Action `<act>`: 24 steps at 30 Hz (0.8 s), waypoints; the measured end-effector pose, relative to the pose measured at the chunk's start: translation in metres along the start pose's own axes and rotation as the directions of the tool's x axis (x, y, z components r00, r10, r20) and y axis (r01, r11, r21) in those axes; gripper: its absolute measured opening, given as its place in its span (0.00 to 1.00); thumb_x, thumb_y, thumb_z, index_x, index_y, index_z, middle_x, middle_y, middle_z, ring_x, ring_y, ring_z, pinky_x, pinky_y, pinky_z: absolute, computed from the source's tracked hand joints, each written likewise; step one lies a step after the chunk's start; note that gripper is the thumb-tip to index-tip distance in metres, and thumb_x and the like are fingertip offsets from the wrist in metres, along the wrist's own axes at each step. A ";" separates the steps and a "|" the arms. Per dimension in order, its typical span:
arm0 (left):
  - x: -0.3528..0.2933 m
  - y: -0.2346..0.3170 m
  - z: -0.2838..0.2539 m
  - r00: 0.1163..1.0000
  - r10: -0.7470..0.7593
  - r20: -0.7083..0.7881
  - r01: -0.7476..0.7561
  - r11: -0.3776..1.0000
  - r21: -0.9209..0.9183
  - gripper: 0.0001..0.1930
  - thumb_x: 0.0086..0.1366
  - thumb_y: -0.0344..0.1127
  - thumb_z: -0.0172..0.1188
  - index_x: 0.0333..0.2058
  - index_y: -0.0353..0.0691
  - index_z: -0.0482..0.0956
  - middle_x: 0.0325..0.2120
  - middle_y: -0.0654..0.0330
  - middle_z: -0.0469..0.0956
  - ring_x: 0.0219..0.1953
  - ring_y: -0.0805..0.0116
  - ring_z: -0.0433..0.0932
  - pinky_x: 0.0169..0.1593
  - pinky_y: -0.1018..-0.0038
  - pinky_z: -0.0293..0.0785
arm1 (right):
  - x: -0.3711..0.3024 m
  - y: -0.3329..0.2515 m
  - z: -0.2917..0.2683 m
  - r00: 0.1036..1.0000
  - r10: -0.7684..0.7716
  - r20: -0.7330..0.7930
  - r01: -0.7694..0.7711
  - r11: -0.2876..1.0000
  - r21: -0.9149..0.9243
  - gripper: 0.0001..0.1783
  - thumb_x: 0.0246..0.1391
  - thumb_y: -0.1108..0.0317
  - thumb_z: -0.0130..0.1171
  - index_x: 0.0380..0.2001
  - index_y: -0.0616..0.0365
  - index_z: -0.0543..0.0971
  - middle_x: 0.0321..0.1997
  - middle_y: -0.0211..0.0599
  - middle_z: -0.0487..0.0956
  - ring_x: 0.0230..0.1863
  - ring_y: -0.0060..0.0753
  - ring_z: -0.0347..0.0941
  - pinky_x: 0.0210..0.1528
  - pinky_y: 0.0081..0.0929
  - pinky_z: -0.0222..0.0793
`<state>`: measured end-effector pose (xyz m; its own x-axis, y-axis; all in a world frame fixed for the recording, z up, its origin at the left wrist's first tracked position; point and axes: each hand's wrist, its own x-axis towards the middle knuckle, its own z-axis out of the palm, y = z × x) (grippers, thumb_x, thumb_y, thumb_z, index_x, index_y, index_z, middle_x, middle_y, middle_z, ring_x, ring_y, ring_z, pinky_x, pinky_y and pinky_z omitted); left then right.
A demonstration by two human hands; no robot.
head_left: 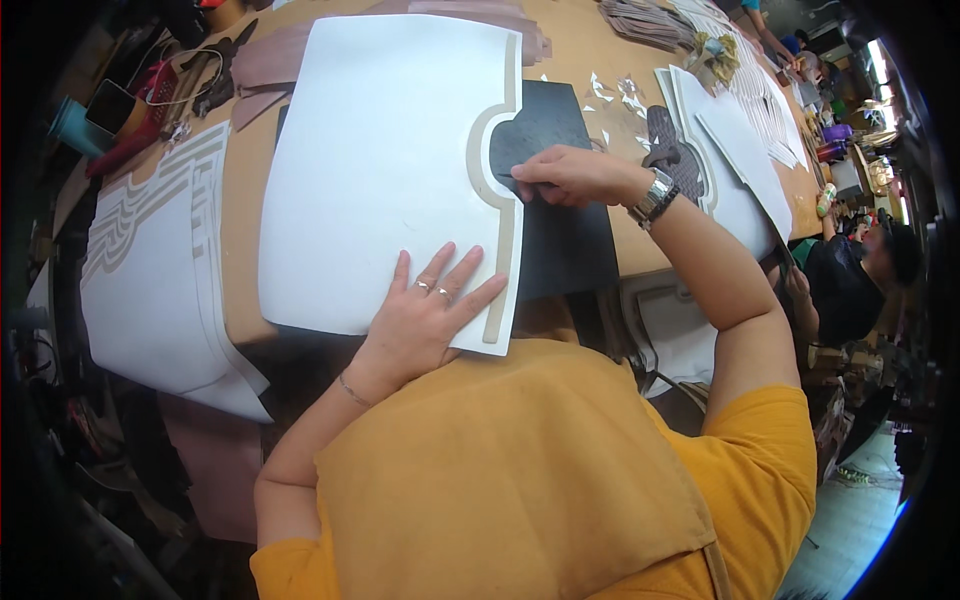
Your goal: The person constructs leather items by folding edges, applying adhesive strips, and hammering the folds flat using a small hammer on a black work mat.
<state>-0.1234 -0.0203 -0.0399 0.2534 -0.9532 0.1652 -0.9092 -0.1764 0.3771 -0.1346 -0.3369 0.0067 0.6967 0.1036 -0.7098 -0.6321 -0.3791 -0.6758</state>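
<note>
A large white sheet (pixel 380 170) lies in front of me, with a beige strip (pixel 508 250) along its right edge that curves round a half-round notch. My left hand (pixel 425 312) rests flat on the sheet near its lower right corner, fingers spread, with rings on them. At the notch, my right hand (pixel 565 178) is closed in a pinch. A thin dark tool (pixel 505 176) pokes out from its fingertips toward the strip's curve; most of it is hidden by the fingers. Beneath the sheet, a black mat (pixel 575 240) shows on the right.
White sheets with beige strips (pixel 165 230) are stacked at the left. More white sheets (pixel 735 160) lie at the right, beside a dark brown textured piece (pixel 662 130). White scraps (pixel 625 95) litter the tan table (pixel 630 240). Another person (pixel 850 280) works at the far right.
</note>
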 end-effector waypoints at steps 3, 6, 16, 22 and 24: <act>0.000 0.000 -0.001 1.000 -0.011 -0.001 0.011 1.000 -0.028 0.32 0.64 0.54 0.55 0.67 0.60 0.67 0.69 0.55 0.63 0.69 0.45 0.63 0.65 0.31 0.52 | 0.000 -0.005 0.002 0.998 0.035 -0.044 -0.035 0.999 -0.006 0.24 0.67 0.44 0.50 0.32 0.54 0.78 0.17 0.16 0.60 0.14 0.12 0.47 0.16 0.18 0.40; 0.000 0.000 -0.001 1.000 -0.001 0.000 0.001 1.000 -0.023 0.32 0.64 0.55 0.55 0.67 0.59 0.68 0.69 0.55 0.63 0.69 0.45 0.63 0.65 0.31 0.52 | 0.006 -0.006 0.004 0.998 0.041 -0.038 -0.041 0.999 -0.002 0.24 0.67 0.44 0.51 0.32 0.53 0.78 0.17 0.17 0.60 0.14 0.12 0.47 0.16 0.18 0.40; -0.001 -0.002 -0.002 1.000 -0.005 0.000 0.005 0.998 -0.060 0.33 0.64 0.57 0.55 0.67 0.55 0.67 0.70 0.56 0.62 0.70 0.48 0.63 0.67 0.34 0.50 | 0.013 0.021 0.000 0.661 -0.541 -0.520 0.140 0.770 -0.622 0.22 0.65 0.47 0.56 0.37 0.57 0.79 0.21 0.36 0.75 0.22 0.38 0.73 0.26 0.33 0.67; -0.003 -0.004 -0.001 1.000 -0.007 -0.030 0.005 0.995 -0.097 0.34 0.64 0.58 0.56 0.67 0.53 0.67 0.70 0.57 0.63 0.70 0.51 0.62 0.69 0.37 0.49 | 0.026 0.026 -0.001 0.413 -0.760 -0.502 -0.017 0.545 -0.838 0.18 0.63 0.51 0.58 0.39 0.56 0.78 0.29 0.44 0.80 0.33 0.50 0.78 0.34 0.42 0.73; -0.004 -0.005 0.001 0.999 -0.001 -0.039 -0.003 0.996 -0.093 0.34 0.64 0.58 0.56 0.67 0.53 0.67 0.69 0.57 0.63 0.70 0.51 0.62 0.69 0.38 0.48 | 0.031 0.026 0.000 0.394 -0.788 -0.473 -0.037 0.500 -0.865 0.17 0.64 0.52 0.57 0.38 0.56 0.77 0.30 0.43 0.80 0.33 0.49 0.78 0.34 0.42 0.73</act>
<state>-0.1201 -0.0158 -0.0429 0.2669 -0.9427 0.2002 -0.8754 -0.1502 0.4596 -0.1293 -0.3439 -0.0325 0.9330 -0.0949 0.3471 -0.0485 -0.9889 -0.1401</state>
